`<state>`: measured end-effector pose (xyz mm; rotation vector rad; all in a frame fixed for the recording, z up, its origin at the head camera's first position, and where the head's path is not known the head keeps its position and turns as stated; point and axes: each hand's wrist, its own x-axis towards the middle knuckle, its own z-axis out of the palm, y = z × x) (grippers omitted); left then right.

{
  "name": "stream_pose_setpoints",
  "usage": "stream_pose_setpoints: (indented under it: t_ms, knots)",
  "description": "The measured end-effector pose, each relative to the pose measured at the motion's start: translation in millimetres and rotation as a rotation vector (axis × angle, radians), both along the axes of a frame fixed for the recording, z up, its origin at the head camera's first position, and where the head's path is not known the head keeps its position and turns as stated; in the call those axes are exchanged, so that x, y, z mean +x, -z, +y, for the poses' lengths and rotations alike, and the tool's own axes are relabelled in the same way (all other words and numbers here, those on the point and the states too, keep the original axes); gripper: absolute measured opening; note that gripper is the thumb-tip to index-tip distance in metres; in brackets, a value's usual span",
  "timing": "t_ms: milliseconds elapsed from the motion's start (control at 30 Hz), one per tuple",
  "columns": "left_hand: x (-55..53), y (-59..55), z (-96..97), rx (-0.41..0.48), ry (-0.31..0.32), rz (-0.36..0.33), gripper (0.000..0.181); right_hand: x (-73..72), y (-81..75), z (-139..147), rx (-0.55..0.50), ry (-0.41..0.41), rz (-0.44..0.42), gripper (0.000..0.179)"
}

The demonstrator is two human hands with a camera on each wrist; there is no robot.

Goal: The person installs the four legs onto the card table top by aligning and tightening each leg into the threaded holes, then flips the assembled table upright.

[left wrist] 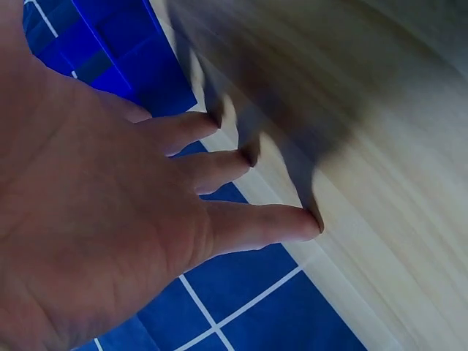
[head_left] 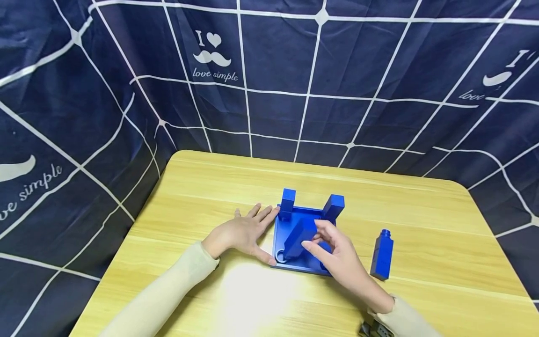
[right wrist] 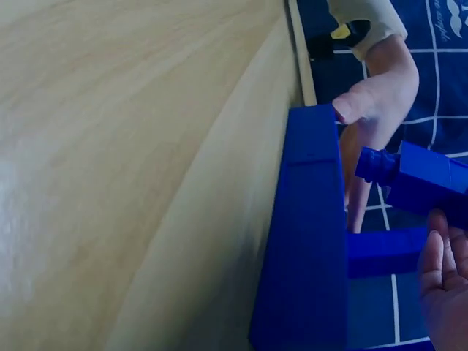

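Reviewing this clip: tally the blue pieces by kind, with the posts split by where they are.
Blue base: 1
Upright posts on the base: 2
Held post in the right hand: 1
Loose post lying on the table: 1
Total: 5

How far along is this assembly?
Done: two blue posts appear fitted, standing at the far corners of the blue base.
In hand: the right hand holds a third post, tilted; the left hand rests beside the base.
Remaining: seating that one, then probably the fourth post, lying loose.
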<state>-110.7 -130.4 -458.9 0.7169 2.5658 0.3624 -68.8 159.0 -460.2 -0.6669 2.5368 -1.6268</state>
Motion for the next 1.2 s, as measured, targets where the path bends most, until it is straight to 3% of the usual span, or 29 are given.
stream_pose_setpoints:
  t_ms: [767, 1200]
  knots:
    - [3.5, 4.2, -0.5, -0.007, -0.008, 0.045, 0.141, -6.1, 19.1, -16.5, -0.025, -0.080, 0.094, 0.035]
    - [4.0, 8.9, -1.1, -0.004, -0.011, 0.053, 0.141, -7.0, 20.8, -16.8, 0.056, -0.186, 0.153, 0.039]
